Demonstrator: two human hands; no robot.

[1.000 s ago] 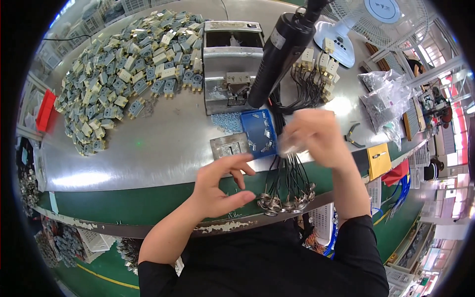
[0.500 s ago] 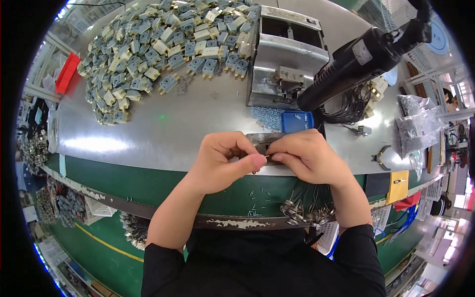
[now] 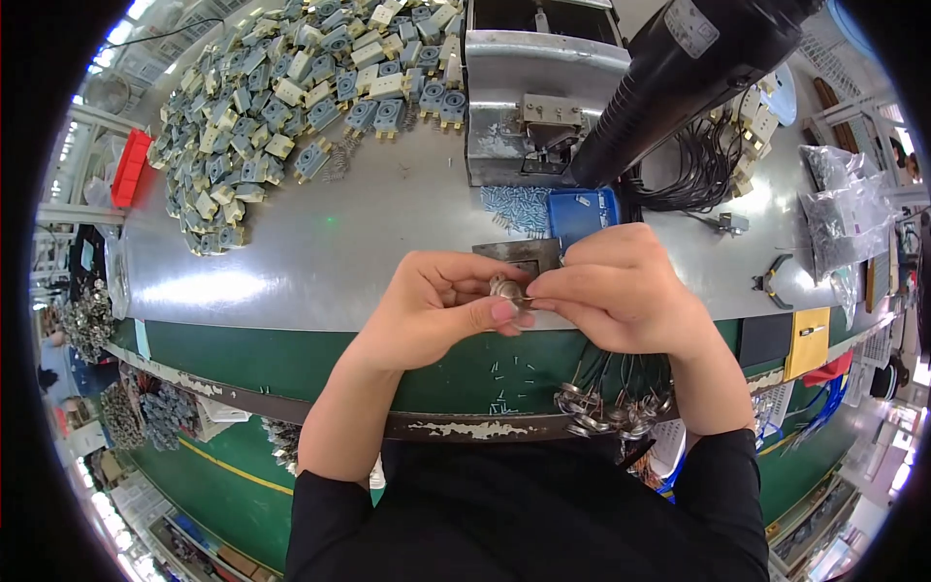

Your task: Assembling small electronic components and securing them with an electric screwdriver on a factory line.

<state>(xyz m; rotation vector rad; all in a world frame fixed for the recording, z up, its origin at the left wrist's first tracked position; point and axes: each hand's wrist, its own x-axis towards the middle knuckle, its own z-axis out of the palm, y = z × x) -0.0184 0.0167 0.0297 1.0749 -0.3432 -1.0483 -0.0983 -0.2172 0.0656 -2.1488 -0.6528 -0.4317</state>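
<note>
Your left hand [image 3: 427, 306] is curled nearly closed, pinching a round metal part [image 3: 506, 289] between thumb and fingers; your right hand [image 3: 626, 291] brings thumb and forefinger together at its right side, grip unclear; the part sits between both, just nearside of the metal plate [image 3: 499, 252].

The left hand [image 3: 424, 312] is curling its fingers [image 3: 465, 266] inward, its thumb [image 3: 482, 313] pressing toward them. The right hand [image 3: 630, 289] is pinching just beside it, while the left forearm [image 3: 347, 412] and right forearm [image 3: 716, 383] are angling inward.
</note>
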